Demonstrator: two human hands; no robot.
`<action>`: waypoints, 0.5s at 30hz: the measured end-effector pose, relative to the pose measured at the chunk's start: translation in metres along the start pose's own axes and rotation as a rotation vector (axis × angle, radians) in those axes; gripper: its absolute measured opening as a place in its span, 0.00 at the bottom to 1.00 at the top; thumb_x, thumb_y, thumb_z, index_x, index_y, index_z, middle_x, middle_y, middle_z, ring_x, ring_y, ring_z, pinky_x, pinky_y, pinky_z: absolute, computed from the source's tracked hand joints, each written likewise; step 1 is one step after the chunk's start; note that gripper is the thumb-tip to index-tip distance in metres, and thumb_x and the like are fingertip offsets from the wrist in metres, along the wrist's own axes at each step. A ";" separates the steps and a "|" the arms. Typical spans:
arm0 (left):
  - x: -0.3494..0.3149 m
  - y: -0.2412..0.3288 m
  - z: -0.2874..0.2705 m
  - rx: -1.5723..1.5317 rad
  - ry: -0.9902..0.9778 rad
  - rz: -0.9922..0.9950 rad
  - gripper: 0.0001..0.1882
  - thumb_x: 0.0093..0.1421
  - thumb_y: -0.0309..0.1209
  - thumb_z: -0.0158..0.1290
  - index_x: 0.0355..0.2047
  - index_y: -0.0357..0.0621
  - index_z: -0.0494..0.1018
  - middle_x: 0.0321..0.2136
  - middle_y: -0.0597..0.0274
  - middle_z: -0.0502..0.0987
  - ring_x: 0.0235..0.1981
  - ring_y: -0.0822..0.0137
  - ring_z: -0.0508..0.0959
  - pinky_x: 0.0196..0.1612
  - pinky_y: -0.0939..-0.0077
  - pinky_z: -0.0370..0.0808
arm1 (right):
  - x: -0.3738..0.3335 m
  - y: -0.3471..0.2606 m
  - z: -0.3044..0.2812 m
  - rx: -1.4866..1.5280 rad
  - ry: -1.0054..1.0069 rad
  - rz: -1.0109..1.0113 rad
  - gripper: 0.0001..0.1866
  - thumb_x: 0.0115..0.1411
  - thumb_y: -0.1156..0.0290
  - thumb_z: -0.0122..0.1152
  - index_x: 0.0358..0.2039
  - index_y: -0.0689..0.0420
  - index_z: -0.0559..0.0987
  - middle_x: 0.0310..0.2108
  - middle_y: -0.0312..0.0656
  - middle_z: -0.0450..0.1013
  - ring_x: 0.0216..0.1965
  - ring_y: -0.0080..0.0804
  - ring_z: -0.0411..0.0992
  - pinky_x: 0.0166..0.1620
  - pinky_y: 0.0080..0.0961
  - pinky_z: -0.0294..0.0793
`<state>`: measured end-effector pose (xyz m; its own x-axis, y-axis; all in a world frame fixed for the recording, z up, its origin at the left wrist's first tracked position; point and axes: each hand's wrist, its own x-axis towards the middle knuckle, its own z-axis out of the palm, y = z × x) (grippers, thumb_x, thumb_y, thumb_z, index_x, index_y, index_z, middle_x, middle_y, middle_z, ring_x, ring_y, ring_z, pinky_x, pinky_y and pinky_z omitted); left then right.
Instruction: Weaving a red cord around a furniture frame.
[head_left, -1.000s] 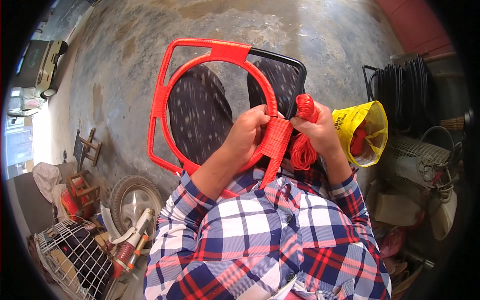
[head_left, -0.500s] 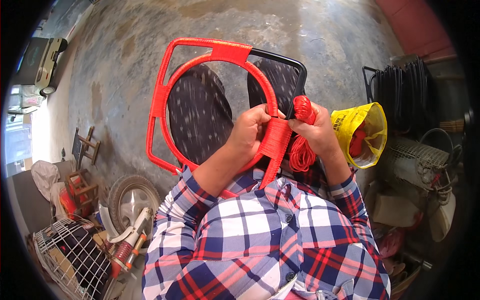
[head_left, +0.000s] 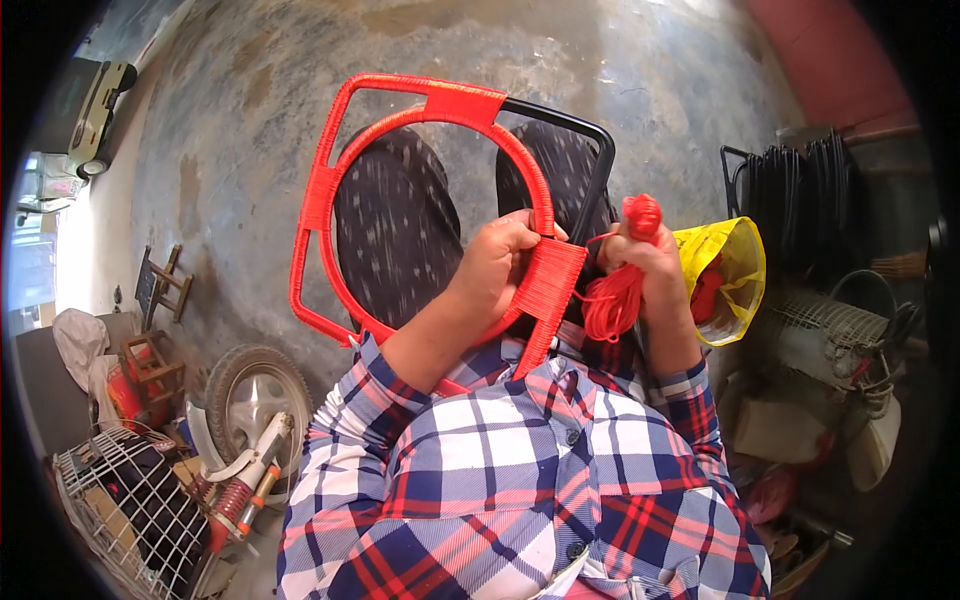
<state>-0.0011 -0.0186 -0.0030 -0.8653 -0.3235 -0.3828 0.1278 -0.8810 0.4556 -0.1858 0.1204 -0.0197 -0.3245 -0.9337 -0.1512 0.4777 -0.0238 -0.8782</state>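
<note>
A frame [head_left: 318, 198], a round ring inside a squarish outer bar, rests across my lap. Red cord wraps most of it, while black tube [head_left: 602, 165] shows bare at its far right corner. My left hand [head_left: 500, 258] is closed around the ring beside the wide wrapped band [head_left: 549, 280] at the right. Just right of that band, my right hand [head_left: 643, 258] grips a bundle of red cord [head_left: 612, 303], whose coils hang below the fist and whose knob-like end sticks up above it. A strand runs from this hand toward the frame.
A yellow bag [head_left: 741, 280] with red stuff inside stands right of my right hand. Black bent frames [head_left: 800, 190] are stacked behind it. At left lie a wheel [head_left: 255, 395], a wire basket [head_left: 130, 500] and small wooden stools [head_left: 165, 285]. A toy-like vehicle [head_left: 98, 120] is farther off.
My right hand has moved right, away from the wrapped band, carrying the cord bundle and drawing out a strand. My left hand and the frame stay nearly in place.
</note>
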 end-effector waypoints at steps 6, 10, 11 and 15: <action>-0.006 0.003 0.001 -0.005 0.023 -0.050 0.14 0.61 0.27 0.43 0.44 0.34 0.72 0.35 0.51 0.79 0.36 0.62 0.81 0.44 0.66 0.80 | -0.017 -0.019 -0.035 0.330 0.378 0.024 0.14 0.66 0.64 0.53 0.44 0.61 0.76 0.32 0.47 0.75 0.33 0.37 0.75 0.41 0.34 0.77; -0.005 0.004 0.001 0.033 0.026 -0.040 0.15 0.62 0.28 0.43 0.46 0.34 0.71 0.36 0.51 0.79 0.36 0.62 0.81 0.44 0.66 0.81 | -0.035 -0.032 -0.083 0.067 0.584 -0.088 0.13 0.65 0.63 0.57 0.42 0.60 0.76 0.22 0.40 0.74 0.22 0.31 0.73 0.31 0.25 0.74; -0.005 0.003 0.000 0.043 0.030 -0.039 0.15 0.62 0.28 0.43 0.46 0.34 0.71 0.36 0.51 0.79 0.36 0.62 0.81 0.44 0.66 0.81 | -0.039 -0.035 -0.089 0.108 0.580 -0.103 0.13 0.65 0.63 0.57 0.42 0.59 0.76 0.21 0.39 0.74 0.22 0.31 0.72 0.30 0.25 0.74; -0.006 0.004 0.006 -0.005 0.033 -0.064 0.16 0.62 0.29 0.43 0.46 0.34 0.71 0.36 0.51 0.79 0.36 0.62 0.81 0.43 0.66 0.80 | -0.052 -0.039 -0.113 0.272 0.502 -0.156 0.10 0.64 0.67 0.56 0.42 0.58 0.74 0.26 0.41 0.74 0.27 0.32 0.73 0.34 0.24 0.74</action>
<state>0.0021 -0.0180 0.0059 -0.8551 -0.2775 -0.4379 0.0749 -0.9019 0.4254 -0.2801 0.2099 -0.0288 -0.7228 -0.6301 -0.2837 0.5635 -0.2999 -0.7698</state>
